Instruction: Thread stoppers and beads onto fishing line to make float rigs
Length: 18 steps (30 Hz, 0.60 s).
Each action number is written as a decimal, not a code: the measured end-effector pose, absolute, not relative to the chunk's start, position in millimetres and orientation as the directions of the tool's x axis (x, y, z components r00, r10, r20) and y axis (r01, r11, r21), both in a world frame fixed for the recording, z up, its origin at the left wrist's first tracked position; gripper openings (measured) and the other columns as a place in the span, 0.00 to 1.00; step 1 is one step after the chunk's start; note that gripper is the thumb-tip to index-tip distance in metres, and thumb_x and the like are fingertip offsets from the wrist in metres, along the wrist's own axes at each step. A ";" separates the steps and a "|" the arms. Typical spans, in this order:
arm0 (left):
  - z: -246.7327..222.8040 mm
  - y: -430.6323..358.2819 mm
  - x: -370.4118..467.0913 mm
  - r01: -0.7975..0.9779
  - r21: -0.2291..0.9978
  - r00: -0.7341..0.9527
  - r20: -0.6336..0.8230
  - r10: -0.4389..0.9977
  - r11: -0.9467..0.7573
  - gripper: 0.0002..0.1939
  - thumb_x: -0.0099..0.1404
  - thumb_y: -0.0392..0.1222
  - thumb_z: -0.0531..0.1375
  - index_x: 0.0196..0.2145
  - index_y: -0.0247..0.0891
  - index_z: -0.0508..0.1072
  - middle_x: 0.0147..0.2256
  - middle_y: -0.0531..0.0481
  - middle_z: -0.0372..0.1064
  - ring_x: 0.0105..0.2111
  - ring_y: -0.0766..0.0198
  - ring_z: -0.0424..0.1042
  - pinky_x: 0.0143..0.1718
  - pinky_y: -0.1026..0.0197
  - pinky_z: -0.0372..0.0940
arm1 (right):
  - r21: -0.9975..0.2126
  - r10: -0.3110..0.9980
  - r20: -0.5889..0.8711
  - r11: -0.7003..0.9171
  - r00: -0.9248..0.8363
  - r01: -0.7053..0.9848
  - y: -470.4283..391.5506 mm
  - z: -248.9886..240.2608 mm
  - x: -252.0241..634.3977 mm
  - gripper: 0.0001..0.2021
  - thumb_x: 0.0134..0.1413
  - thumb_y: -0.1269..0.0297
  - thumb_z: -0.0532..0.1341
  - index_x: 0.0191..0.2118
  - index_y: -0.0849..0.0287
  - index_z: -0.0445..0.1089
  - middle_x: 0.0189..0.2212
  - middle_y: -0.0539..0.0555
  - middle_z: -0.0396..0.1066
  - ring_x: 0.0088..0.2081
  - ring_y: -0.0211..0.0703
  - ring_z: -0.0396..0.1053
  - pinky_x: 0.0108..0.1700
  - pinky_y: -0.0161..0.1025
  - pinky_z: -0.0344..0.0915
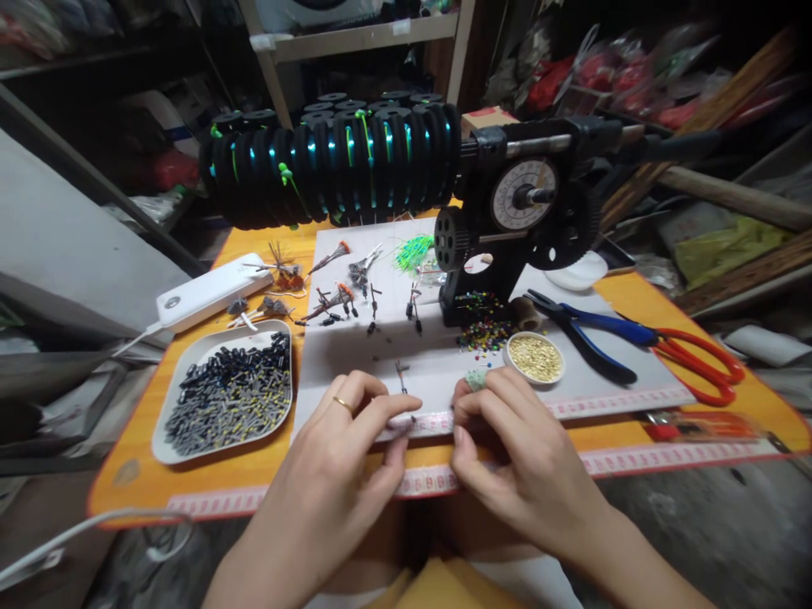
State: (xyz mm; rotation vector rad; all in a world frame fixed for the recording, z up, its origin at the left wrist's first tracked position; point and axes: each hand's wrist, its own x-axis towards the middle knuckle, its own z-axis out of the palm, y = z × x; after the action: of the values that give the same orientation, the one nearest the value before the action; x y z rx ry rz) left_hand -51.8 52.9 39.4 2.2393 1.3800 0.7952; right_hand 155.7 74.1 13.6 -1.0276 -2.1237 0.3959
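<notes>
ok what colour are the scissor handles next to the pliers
Red-orange; the scissors lie right of the blue-handled pliers, clearest in the head view.

No legible text anywhere; markings on the round dial (523, 194) and tape measure (609, 401) too blurred.

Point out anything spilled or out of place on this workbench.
Small multicoloured beads lie loose on the grey mat at the foot of the black winder, beside the dish of gold beads, not in any container. Otherwise nothing looks damaged; the tray of black pieces sits flat.
</notes>
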 end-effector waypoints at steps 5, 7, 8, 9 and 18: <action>33.0 48.0 -43.3 0.722 0.493 0.366 0.324 0.873 -0.486 0.08 0.65 0.31 0.62 0.40 0.39 0.70 0.37 0.48 0.63 0.39 0.57 0.66 0.37 0.56 0.66 | -0.566 0.785 0.470 0.618 -0.403 0.545 75.4 12.3 155.3 0.08 0.55 0.79 0.57 0.31 0.59 0.60 0.30 0.52 0.59 0.35 0.45 0.58 0.36 0.43 0.58; 26.1 45.9 -36.1 0.733 0.457 0.351 0.380 0.856 -0.504 0.05 0.65 0.32 0.62 0.38 0.38 0.70 0.35 0.48 0.63 0.36 0.58 0.65 0.34 0.56 0.65 | -0.565 0.787 0.470 0.617 -0.401 0.548 76.0 11.9 154.9 0.08 0.54 0.79 0.57 0.31 0.59 0.60 0.30 0.52 0.58 0.35 0.45 0.58 0.36 0.43 0.58; 22.6 45.2 -32.7 0.736 0.452 0.339 0.400 0.852 -0.505 0.04 0.66 0.32 0.62 0.37 0.37 0.69 0.34 0.48 0.63 0.35 0.58 0.65 0.34 0.56 0.64 | -0.564 0.786 0.472 0.617 -0.399 0.549 76.1 11.8 154.7 0.08 0.55 0.79 0.56 0.31 0.59 0.60 0.30 0.52 0.58 0.35 0.45 0.58 0.36 0.43 0.58; 19.3 44.8 -29.7 0.734 0.455 0.327 0.415 0.849 -0.505 0.04 0.67 0.32 0.61 0.37 0.37 0.70 0.34 0.48 0.64 0.35 0.58 0.64 0.34 0.56 0.64 | -0.562 0.785 0.476 0.619 -0.398 0.549 76.1 11.7 154.6 0.08 0.55 0.79 0.56 0.32 0.59 0.60 0.30 0.52 0.58 0.35 0.45 0.58 0.35 0.43 0.58; 16.8 44.0 -26.4 0.660 0.599 0.250 0.393 0.885 -0.453 0.08 0.67 0.26 0.58 0.36 0.38 0.70 0.34 0.49 0.66 0.36 0.61 0.67 0.37 0.59 0.65 | -0.567 0.788 0.474 0.614 -0.393 0.548 73.5 10.8 155.7 0.08 0.55 0.78 0.56 0.31 0.58 0.60 0.30 0.52 0.59 0.35 0.45 0.59 0.36 0.43 0.59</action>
State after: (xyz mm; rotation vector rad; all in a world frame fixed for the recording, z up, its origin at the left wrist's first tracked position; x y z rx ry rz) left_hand -26.4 44.0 16.8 2.2157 1.4266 1.0169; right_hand 155.7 73.5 10.8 -1.0472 -2.1003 0.4154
